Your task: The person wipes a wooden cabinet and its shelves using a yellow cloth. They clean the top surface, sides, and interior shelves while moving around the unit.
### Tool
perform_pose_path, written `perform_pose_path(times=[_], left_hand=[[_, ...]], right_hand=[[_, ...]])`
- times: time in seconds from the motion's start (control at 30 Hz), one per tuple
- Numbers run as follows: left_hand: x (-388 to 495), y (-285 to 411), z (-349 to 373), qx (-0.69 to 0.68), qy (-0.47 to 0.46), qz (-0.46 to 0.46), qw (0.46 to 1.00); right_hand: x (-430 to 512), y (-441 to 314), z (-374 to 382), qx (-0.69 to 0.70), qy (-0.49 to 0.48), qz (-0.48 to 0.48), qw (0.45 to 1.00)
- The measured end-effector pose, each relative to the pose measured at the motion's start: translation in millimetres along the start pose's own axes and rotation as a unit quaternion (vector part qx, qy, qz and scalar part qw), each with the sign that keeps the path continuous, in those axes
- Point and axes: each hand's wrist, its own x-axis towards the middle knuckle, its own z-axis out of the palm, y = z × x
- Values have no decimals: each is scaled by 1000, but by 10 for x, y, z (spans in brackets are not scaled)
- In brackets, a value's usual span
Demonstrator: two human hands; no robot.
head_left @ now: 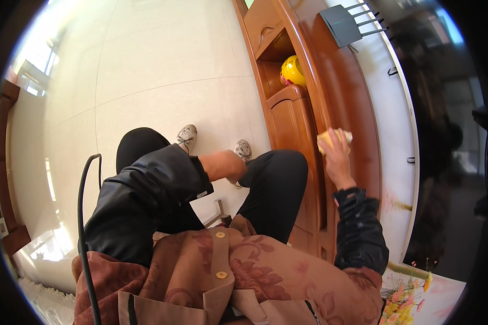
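Observation:
My right hand (336,152) is closed around a yellow cloth or sponge (326,140) with a whitish end. It presses this on the glossy reddish-brown top (356,109) of a wooden cabinet, close to the front edge. My left forearm crosses over my lap, and my left hand (236,166) hangs bent at the wrist by my right knee. Its fingers are mostly hidden and a little blurred, so what they do is unclear.
A dark router (341,25) with several antennas stands on the far part of the cabinet top. Below, a yellow ball (292,71) sits in an open cubby. A large dark television screen (435,162) rises behind the cabinet. Pale tiles (166,53) cover the floor.

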Motion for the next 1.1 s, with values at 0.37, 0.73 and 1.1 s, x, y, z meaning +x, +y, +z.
perform_pose_path(times=[0.37,0.73,1.1], left_hand=[[919,380,2087,-227,-208,170,936],[1024,142,2330,-522,-202,98,823],[941,-1014,1587,-174,-194,219,940]], right_hand=[[-794,-148,-164,35,-88,48,994],[-961,96,67,40,-143,47,988],[-906,126,-15,63,-102,39,992]])
